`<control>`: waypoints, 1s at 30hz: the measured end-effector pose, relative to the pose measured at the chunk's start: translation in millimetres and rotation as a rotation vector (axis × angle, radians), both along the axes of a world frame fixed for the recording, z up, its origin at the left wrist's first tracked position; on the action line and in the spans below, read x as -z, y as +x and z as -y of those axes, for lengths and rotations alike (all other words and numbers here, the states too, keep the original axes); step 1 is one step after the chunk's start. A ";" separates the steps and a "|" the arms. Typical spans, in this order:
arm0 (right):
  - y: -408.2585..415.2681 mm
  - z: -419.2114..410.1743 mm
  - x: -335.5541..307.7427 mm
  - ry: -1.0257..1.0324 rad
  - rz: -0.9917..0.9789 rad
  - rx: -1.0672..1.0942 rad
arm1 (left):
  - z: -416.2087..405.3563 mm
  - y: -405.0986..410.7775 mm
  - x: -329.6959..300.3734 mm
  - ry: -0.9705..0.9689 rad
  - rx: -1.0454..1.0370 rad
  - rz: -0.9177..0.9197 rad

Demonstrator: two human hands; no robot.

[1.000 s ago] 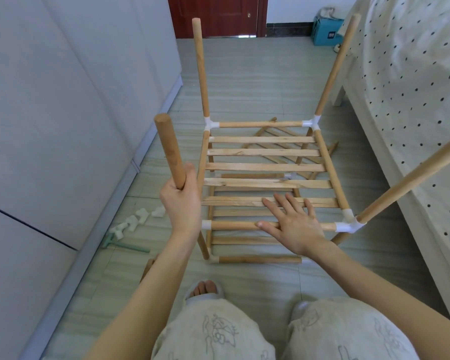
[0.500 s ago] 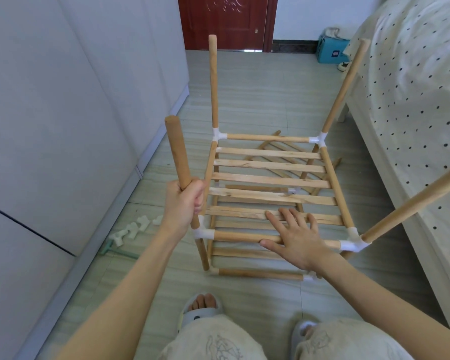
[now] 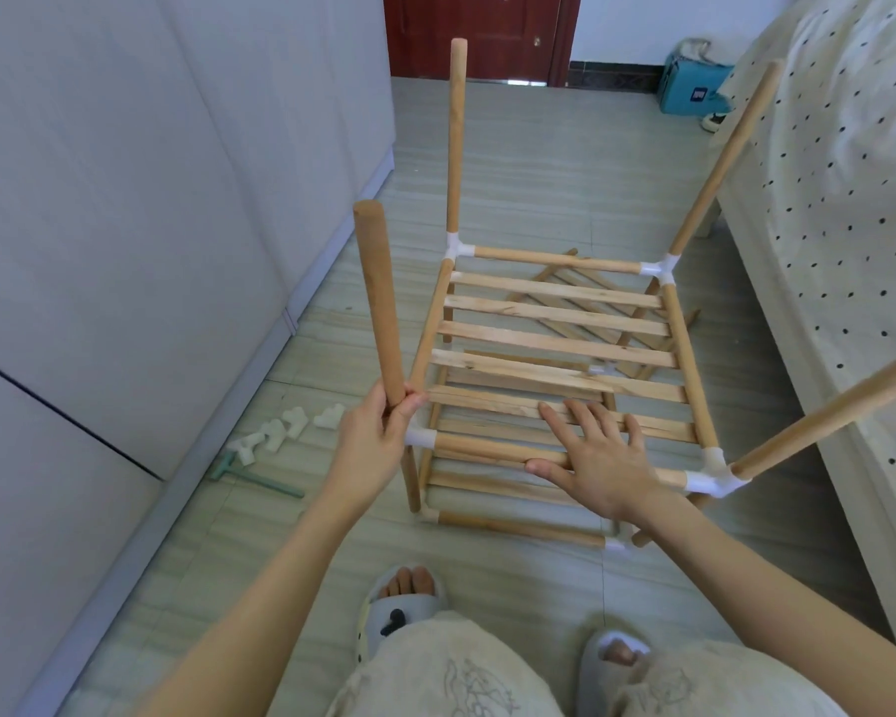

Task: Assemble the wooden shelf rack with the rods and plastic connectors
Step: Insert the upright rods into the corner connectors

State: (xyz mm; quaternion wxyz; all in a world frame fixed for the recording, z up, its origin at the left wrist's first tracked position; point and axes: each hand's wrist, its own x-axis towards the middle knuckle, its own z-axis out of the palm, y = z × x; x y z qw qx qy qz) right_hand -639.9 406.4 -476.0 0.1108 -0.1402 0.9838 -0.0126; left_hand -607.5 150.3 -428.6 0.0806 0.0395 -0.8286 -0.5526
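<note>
A half-built wooden shelf rack [image 3: 559, 349] stands on the floor, its slatted tier joined by white plastic connectors at the corners. My left hand [image 3: 371, 442] grips the bottom end of an upright rod [image 3: 378, 302] just above the near-left connector [image 3: 420, 437]. Flat on the front rail and slats lies my right hand [image 3: 598, 458], fingers spread. Upright rods rise from the far-left corner [image 3: 456, 142], the far-right corner [image 3: 720, 163] and the near-right connector [image 3: 712, 476].
Several loose white connectors [image 3: 285, 429] and a green T-shaped tool [image 3: 252, 478] lie on the floor by the grey wall panel at left. A second slatted panel [image 3: 596, 292] lies on the floor behind the rack. A bed [image 3: 849, 199] runs along the right side. My slippered feet are at the bottom.
My left hand has slid down the rod to its bottom end, and the rod now stands more upright over the near-left connector. My right hand stays pressed on the front rail.
</note>
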 end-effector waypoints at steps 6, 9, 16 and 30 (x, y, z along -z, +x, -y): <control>-13.7 -0.6 -4.5 -0.005 0.046 -0.017 | 8.8 -18.2 -4.4 -0.075 0.115 0.034; -20.4 -1.2 -14.0 -0.004 0.116 -0.016 | 3.7 -23.1 -3.9 -0.028 0.112 0.030; 0.3 7.9 -24.7 0.033 0.121 0.000 | 21.0 -0.2 9.9 -0.331 0.182 0.282; -20.1 52.3 -96.5 0.099 0.338 -0.135 | 88.1 53.9 45.7 -0.381 0.187 0.566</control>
